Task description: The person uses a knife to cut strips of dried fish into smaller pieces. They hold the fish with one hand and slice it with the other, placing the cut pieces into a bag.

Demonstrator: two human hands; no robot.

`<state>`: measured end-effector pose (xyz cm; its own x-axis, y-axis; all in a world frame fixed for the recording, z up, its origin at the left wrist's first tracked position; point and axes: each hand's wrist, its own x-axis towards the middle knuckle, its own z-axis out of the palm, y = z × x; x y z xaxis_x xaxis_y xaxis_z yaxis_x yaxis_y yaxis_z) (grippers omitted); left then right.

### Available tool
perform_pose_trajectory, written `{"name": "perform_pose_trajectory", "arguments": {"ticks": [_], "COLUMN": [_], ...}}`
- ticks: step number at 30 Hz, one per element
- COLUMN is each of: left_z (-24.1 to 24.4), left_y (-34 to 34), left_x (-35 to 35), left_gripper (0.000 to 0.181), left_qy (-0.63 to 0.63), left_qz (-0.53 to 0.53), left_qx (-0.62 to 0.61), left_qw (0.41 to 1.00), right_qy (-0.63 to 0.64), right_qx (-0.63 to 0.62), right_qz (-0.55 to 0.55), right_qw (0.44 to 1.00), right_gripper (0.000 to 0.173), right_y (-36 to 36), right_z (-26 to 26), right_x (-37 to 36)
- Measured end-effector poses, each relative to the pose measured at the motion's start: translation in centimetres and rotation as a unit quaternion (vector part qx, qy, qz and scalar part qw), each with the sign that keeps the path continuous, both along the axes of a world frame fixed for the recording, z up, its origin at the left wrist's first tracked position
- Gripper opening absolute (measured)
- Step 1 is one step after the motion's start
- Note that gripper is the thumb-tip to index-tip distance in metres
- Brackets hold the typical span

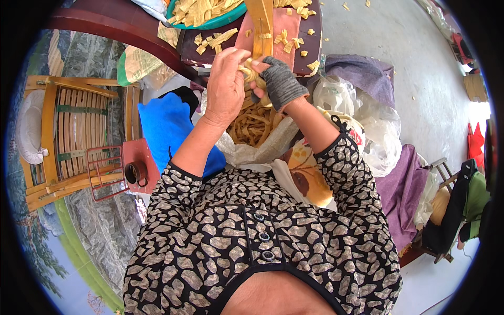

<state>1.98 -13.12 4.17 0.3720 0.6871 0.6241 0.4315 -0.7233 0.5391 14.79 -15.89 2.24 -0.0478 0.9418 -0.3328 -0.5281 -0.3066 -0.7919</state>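
Note:
Both hands meet at a bunch of pale yellow plant-fibre strips point(248, 73), just in front of a stool-like dark red seat. My left hand point(226, 84) is bare, its fingers closed at the bunch's left side. On my right hand point(280, 84) is a grey fingerless knit glove; thumb and fingers pinch the strips from the right. Right beyond my hands rises an upright wooden piece point(262, 39), standing on a pink cloth point(287, 31). Below them a white woven sack point(236, 151) gapes, with coiled brownish strips point(254, 122) inside. My hands partly hide the bunch.
A teal basin point(220, 23) heaped with cut yellow pieces stands on the dark red seat point(193, 55), where more cut pieces lie scattered. Blue cloth point(169, 122) hangs at left, near a brown mug point(136, 173). Clear plastic bags point(374, 134) and purple cloth point(405, 193) are at right.

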Motion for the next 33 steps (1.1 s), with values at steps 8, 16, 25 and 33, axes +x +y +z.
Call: {"name": "perform_pose_trajectory", "arguments": {"ticks": [8,16,25,33], "left_z": [-0.9,0.1,-0.7,-0.3], "left_y": [0.7,1.5,0.3,0.4], "left_x": [-1.1,-1.0,0.0,0.5], "left_gripper": [0.015,0.013,0.013,0.010], "left_qy": [-0.051,-0.233,-0.259,-0.246], "left_qz": [-0.065,-0.194,-0.109,-0.197], "left_qx": [-0.322,-0.475,-0.388,-0.501], "left_qw": [0.943,0.826,0.877,0.806], "right_qy": [-0.398,-0.355,-0.200,0.039], "right_qx": [0.250,0.233,0.129,0.015], "right_qz": [0.030,-0.027,-0.030,-0.108], "right_qw": [0.882,0.905,0.971,0.993], "right_gripper": [0.035,0.033,0.030,0.034], "right_y": [-0.5,-0.1,0.4,1.4], "right_z": [-0.1,1.7,0.7,-0.6], "right_x": [0.9,2.3,1.6,3.0]}}
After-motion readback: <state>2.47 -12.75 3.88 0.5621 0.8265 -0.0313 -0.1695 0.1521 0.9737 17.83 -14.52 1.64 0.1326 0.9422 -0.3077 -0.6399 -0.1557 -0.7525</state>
